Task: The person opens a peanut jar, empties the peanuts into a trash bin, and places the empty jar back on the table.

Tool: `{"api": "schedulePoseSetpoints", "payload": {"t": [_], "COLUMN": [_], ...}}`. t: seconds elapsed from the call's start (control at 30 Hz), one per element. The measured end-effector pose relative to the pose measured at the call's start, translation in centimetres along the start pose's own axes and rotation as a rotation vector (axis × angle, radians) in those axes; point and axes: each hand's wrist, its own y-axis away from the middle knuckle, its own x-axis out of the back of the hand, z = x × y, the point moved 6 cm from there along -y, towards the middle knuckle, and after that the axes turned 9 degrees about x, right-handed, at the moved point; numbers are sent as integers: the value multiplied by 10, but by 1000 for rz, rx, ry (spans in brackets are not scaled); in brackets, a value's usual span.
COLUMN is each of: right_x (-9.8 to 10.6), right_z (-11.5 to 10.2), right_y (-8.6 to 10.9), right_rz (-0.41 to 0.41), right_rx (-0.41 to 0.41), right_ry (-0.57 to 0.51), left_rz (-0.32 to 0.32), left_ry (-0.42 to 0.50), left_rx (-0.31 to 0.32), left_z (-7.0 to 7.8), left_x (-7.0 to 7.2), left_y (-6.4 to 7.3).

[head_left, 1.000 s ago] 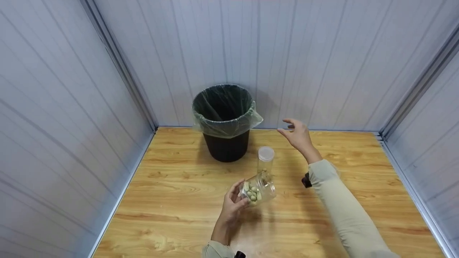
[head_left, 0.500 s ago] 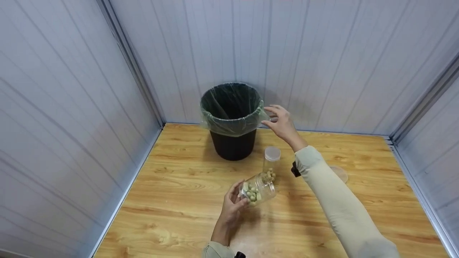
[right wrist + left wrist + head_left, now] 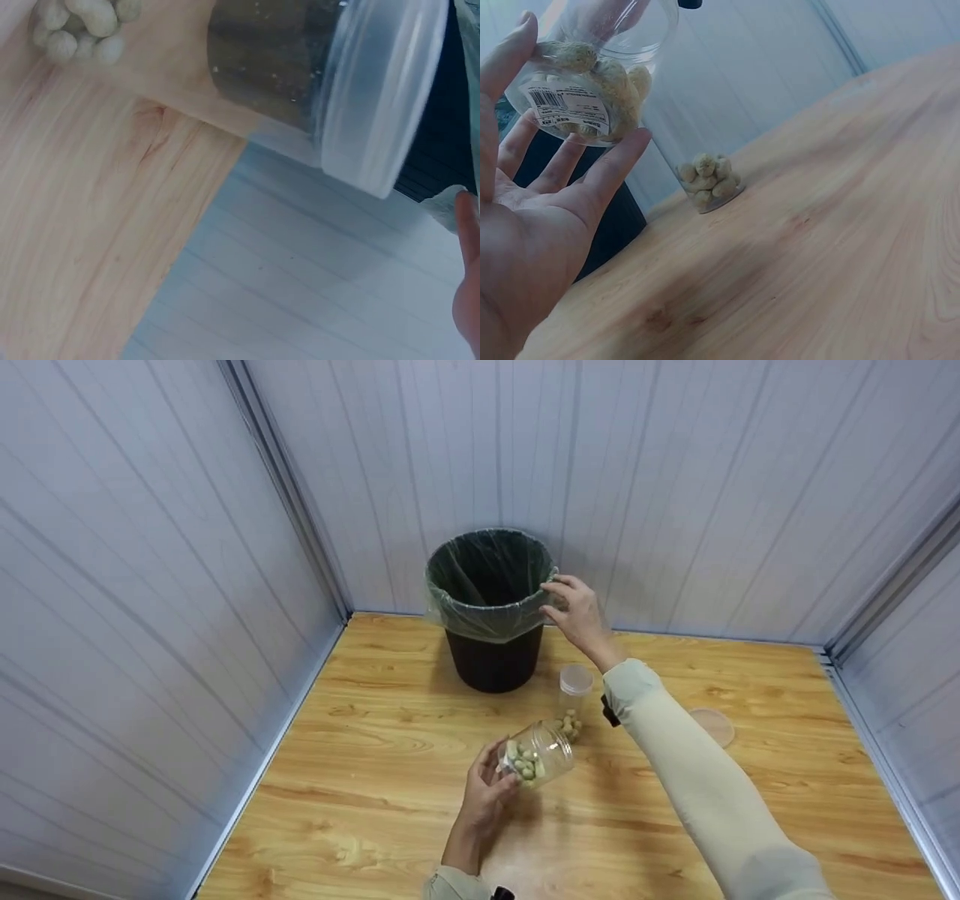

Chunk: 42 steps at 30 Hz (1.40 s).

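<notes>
My left hand (image 3: 482, 793) grips the base of a clear plastic jar (image 3: 556, 750), tilted with its uncapped mouth toward the right. Pale peanuts (image 3: 525, 763) lie inside it, and its base bears a barcode label (image 3: 568, 106). My right hand (image 3: 581, 615) is at the right rim of a black trash bin (image 3: 495, 660), its thumb and forefinger apart. In the right wrist view a fingertip (image 3: 466, 206) touches the loose corner of the bin's translucent bag (image 3: 444, 210). Behind the held jar stands a second clear jar (image 3: 576, 682), capped, with peanuts at its bottom.
A round translucent lid (image 3: 712, 727) lies on the wood-grain surface (image 3: 360, 802), right of the jars beside the right sleeve. Pale panel walls (image 3: 637, 472) enclose the back and both sides, with the bin close to the back wall.
My right hand has moved left, from beside the bin to its rim and bag. The lid has come into sight from behind the right sleeve. My left hand keeps the jar tilted.
</notes>
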Motion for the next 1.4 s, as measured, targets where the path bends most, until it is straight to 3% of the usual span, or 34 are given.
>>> {"api": "schedulePoseSetpoints", "payload": {"t": [0.2, 0.33, 0.47, 0.67, 0.8, 1.03, 1.17, 1.4], "right_x": [1, 1, 1, 2, 0, 0, -2, 0], "right_z": [-1, -6, -10, -13, -16, -22, -23, -19], "right_y": [-3, -5, -6, -7, -9, -17, -17, -13], "right_rz": [17, 10, -12, -51, -89, -142, -130, -95], "right_rx": [-23, 38, 105, 122, 126, 151, 148, 112], "right_ry": [49, 160, 272, 342, 394, 469, 471, 468], "left_rz": [90, 154, 188, 182, 225, 347, 411, 487], "left_ry": [10, 31, 26, 19, -9, -105, -172, -202], "left_rx": [11, 29, -8, -131, -187, -244, -284, -267], "left_z": [2, 5, 16, 47, 74, 120, 140, 166], "left_x": [-1, -3, -6, -15, -21, -29, -27, -22], "left_y": [2, 4, 4, 1, -2, -13, -22, -44]}}
